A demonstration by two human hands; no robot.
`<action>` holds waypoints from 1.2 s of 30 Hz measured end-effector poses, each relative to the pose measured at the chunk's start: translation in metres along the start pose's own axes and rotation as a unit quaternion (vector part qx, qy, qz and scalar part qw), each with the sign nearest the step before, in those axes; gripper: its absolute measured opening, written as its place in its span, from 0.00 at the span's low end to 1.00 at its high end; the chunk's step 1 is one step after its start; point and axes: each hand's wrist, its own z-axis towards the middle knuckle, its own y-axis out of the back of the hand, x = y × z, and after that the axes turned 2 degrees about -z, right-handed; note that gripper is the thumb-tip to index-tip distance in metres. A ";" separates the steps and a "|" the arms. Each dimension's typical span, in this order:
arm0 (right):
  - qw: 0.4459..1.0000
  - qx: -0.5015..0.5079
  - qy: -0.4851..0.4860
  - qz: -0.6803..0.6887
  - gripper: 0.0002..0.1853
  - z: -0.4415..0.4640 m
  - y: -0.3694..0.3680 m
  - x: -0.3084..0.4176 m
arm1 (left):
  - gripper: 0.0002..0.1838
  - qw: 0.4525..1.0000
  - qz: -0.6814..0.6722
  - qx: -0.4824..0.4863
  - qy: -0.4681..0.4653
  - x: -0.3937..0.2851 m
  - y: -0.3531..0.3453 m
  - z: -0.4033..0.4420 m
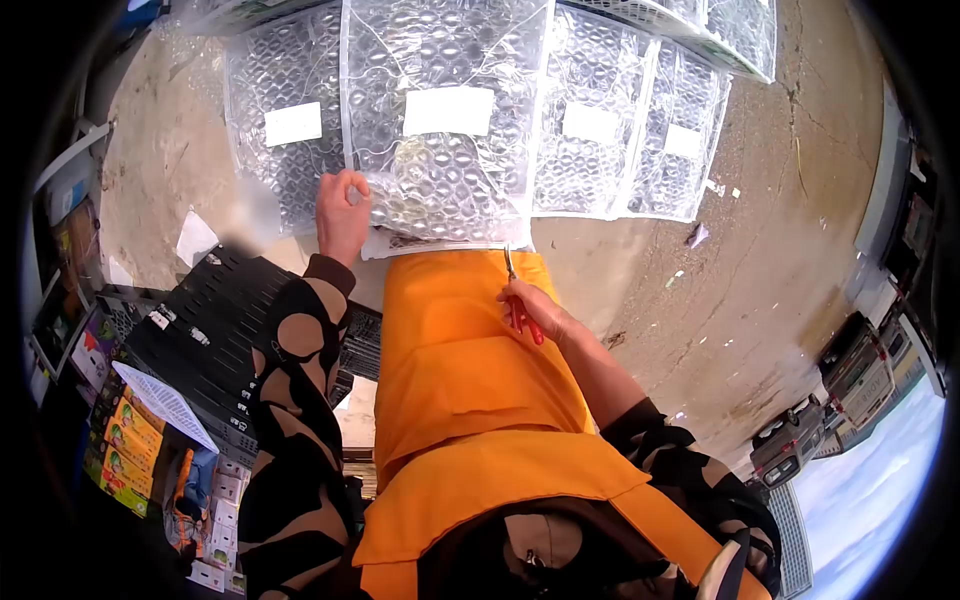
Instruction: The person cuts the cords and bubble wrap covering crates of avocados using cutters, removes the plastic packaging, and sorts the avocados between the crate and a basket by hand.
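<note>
Closed in a pinch, my left hand (345, 212) is at the left edge of the large bubble-wrapped package (450, 185), gripping a bit of its clear wrap. The package lies in front of the orange apron (460, 350) and bears a white label (448, 111). Red-handled cutters (523, 318) are wrapped in the fingers of my right hand (545, 312), with their metal jaws pointing at the package's near edge. Whether the jaws touch the wrap I cannot tell.
More bubble-wrapped packages with labels (590, 123) stand on both sides of the large one. Black crates (205, 330) are stacked at the left, near colourful boxes (133, 440). Paper scraps (697, 236) lie on the concrete floor (740, 290). Parked vehicles (790, 440) show at the far right.
</note>
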 end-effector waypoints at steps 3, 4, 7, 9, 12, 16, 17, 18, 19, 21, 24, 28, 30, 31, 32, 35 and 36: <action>0.989 0.047 -0.026 0.140 0.26 0.005 0.000 -0.008 | 0.18 0.916 0.321 -0.153 -0.186 -0.034 0.010 -0.024; 0.971 0.098 -0.018 0.216 0.26 0.009 0.001 -0.012 | 0.20 0.927 0.253 -0.059 -0.272 -0.051 0.000 -0.030; 0.892 0.249 0.009 0.378 0.28 0.023 -0.009 -0.031 | 0.22 0.842 0.195 0.255 -0.434 -0.080 -0.049 -0.033; 0.844 0.336 0.049 0.415 0.29 0.041 -0.025 -0.037 | 0.20 0.741 0.292 0.273 -0.540 -0.076 -0.096 -0.021; 0.831 0.340 0.039 0.439 0.30 0.049 -0.047 -0.028 | 0.15 0.676 0.319 0.357 -0.560 -0.085 -0.117 0.010; 0.798 0.283 0.068 0.527 0.29 0.076 -0.075 -0.017 | 0.13 0.584 0.329 0.495 -0.553 -0.128 -0.115 0.038; 0.788 0.246 0.085 0.558 0.29 0.082 -0.080 -0.015 | 0.13 0.571 0.324 0.498 -0.566 -0.126 -0.122 0.044; 0.790 0.223 0.089 0.564 0.28 0.081 -0.087 -0.013 | 0.13 0.559 0.315 0.503 -0.579 -0.125 -0.129 0.046; 0.792 0.198 0.092 0.569 0.28 0.077 -0.094 -0.012 | 0.13 0.547 0.304 0.508 -0.592 -0.123 -0.136 0.047; 0.792 0.155 0.098 0.583 0.27 0.076 -0.101 -0.012 | 0.14 0.547 0.293 0.518 -0.589 -0.121 -0.142 0.048; 0.778 0.087 0.104 0.614 0.25 0.078 -0.104 -0.008 | 0.15 0.550 0.313 0.498 -0.593 -0.110 -0.123 0.051; 0.749 0.003 0.152 0.645 0.22 0.094 -0.089 0.007 | 0.10 0.612 0.305 0.425 -0.593 -0.092 -0.125 0.022; 0.747 -0.041 0.121 0.652 0.20 0.075 -0.084 0.007 | 0.07 0.659 0.236 0.450 -0.555 -0.085 -0.125 0.016; 0.771 -0.044 0.125 0.623 0.20 0.063 -0.085 0.000 | 0.06 0.683 0.202 0.459 -0.530 -0.088 -0.124 0.015; 0.794 -0.045 0.129 0.592 0.20 0.052 -0.085 -0.010 | 0.06 0.723 0.107 0.418 -0.539 -0.094 -0.125 0.018; 0.871 -0.047 0.143 0.467 0.20 0.025 -0.061 -0.018 | 0.07 0.760 0.053 0.466 -0.450 -0.113 -0.112 0.018; 0.895 -0.050 0.144 0.419 0.20 0.013 -0.052 -0.020 | 0.07 0.752 0.050 0.467 -0.463 -0.109 -0.109 0.019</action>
